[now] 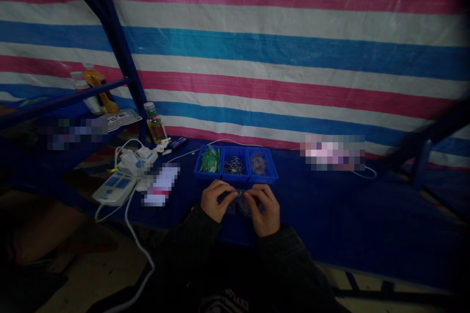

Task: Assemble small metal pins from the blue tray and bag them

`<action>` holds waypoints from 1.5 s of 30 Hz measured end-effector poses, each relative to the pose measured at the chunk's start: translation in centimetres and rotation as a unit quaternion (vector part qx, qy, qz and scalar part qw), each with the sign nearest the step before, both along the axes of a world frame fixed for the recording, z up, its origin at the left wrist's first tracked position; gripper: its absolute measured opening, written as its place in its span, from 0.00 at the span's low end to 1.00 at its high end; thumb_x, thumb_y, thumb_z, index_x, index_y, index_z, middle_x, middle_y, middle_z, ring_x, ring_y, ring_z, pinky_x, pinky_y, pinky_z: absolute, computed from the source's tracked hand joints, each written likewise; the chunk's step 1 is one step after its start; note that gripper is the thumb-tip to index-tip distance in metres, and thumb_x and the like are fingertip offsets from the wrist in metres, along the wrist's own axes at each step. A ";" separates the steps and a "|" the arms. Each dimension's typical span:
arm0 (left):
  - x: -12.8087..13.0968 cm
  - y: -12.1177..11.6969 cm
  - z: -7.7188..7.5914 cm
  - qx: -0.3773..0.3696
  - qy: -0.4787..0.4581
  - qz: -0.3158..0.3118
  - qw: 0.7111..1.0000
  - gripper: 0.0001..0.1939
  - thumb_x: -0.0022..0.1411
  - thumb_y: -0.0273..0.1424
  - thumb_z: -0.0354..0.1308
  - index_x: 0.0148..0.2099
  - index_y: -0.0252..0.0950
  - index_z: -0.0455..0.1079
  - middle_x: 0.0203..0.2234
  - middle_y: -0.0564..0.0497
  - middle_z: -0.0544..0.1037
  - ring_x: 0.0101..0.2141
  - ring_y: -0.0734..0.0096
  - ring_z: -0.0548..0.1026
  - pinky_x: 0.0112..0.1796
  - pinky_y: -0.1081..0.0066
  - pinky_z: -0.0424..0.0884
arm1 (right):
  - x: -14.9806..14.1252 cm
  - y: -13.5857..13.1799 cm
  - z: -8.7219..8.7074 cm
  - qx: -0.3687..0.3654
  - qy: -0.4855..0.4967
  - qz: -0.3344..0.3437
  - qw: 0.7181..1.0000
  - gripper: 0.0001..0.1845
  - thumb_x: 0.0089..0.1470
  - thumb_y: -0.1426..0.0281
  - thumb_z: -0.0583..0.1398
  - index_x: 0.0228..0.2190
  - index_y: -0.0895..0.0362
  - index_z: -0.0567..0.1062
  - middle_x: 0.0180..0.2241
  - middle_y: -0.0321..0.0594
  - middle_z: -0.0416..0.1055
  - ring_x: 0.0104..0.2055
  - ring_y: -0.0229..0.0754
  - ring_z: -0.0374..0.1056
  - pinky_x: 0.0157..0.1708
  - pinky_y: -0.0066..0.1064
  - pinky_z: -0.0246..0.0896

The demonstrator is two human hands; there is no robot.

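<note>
My left hand (217,200) and my right hand (265,209) meet just in front of the blue bins, both with thumb and forefinger pinched. Between them is a small clear plastic bag (242,203), gripped near its top edge from both sides. Whether anything lies inside it is too dark to tell. Just beyond my fingers are three joined blue bins. The left bin holds green packets (210,160), the middle one small metal screws or pins (234,166), and the right one crumpled clear bags (258,164).
On the blue table (330,215), a white power strip (115,186) with plugs and cables lies left, beside a blurred-out phone (161,186). A drink bottle (156,124) stands behind them. Another blurred-out item (332,152) sits back right. A striped sheet (275,58) hangs behind.
</note>
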State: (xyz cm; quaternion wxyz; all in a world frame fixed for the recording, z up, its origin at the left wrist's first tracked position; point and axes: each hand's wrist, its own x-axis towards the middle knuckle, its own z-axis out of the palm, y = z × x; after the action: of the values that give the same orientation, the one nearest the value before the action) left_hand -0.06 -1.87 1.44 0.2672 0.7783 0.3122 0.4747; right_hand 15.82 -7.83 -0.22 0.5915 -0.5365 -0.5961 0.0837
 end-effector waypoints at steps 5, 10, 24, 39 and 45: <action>0.1 -0.1 -0.3 -0.036 -0.004 -0.003 0.999 0.04 0.62 0.30 0.60 0.37 0.34 0.74 0.32 0.48 0.79 0.34 0.69 0.77 0.33 0.73 0.72 | -0.3 0.0 -0.5 -0.045 0.060 0.021 0.997 0.06 0.60 0.66 0.59 0.37 0.55 0.73 0.29 0.37 0.73 0.25 0.37 0.69 0.27 0.29 0.64; 0.1 -0.1 -0.7 -0.070 -0.004 0.005 0.997 0.03 0.63 0.28 0.60 0.39 0.34 0.72 0.32 0.49 0.80 0.34 0.70 0.78 0.34 0.73 0.72 | -0.5 -0.2 -0.6 -0.061 0.097 0.022 0.993 0.09 0.59 0.66 0.61 0.41 0.55 0.71 0.31 0.37 0.75 0.25 0.37 0.70 0.25 0.28 0.64; -0.1 0.4 -0.8 -0.010 0.009 -0.015 1.000 0.09 0.65 0.26 0.56 0.42 0.37 0.78 0.36 0.47 0.81 0.40 0.66 0.78 0.43 0.68 0.73 | 0.1 -0.7 0.7 -0.035 0.007 0.045 0.998 0.15 0.62 0.72 0.52 0.44 0.55 0.77 0.31 0.39 0.76 0.32 0.41 0.73 0.36 0.32 0.67; 0.0 0.1 -0.2 -0.006 -0.006 -0.010 1.000 0.06 0.63 0.31 0.60 0.38 0.35 0.77 0.35 0.45 0.78 0.38 0.66 0.76 0.33 0.71 0.73 | -0.1 0.0 0.4 0.004 -0.003 -0.008 1.000 0.09 0.61 0.68 0.57 0.35 0.55 0.79 0.37 0.44 0.71 0.38 0.43 0.71 0.35 0.34 0.68; 0.1 0.0 -0.3 -0.031 0.000 -0.007 1.000 0.05 0.63 0.30 0.60 0.37 0.35 0.75 0.33 0.47 0.79 0.36 0.68 0.77 0.33 0.73 0.73 | -0.2 0.0 -0.5 -0.037 0.036 0.018 0.998 0.08 0.61 0.66 0.58 0.39 0.55 0.75 0.34 0.41 0.75 0.32 0.41 0.72 0.31 0.31 0.68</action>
State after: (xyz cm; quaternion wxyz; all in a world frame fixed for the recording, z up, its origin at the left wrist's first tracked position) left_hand 0.08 -1.91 1.11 0.2944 0.7722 0.3210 0.4626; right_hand 15.59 -7.84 -0.69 0.5906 -0.5439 -0.5804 0.1361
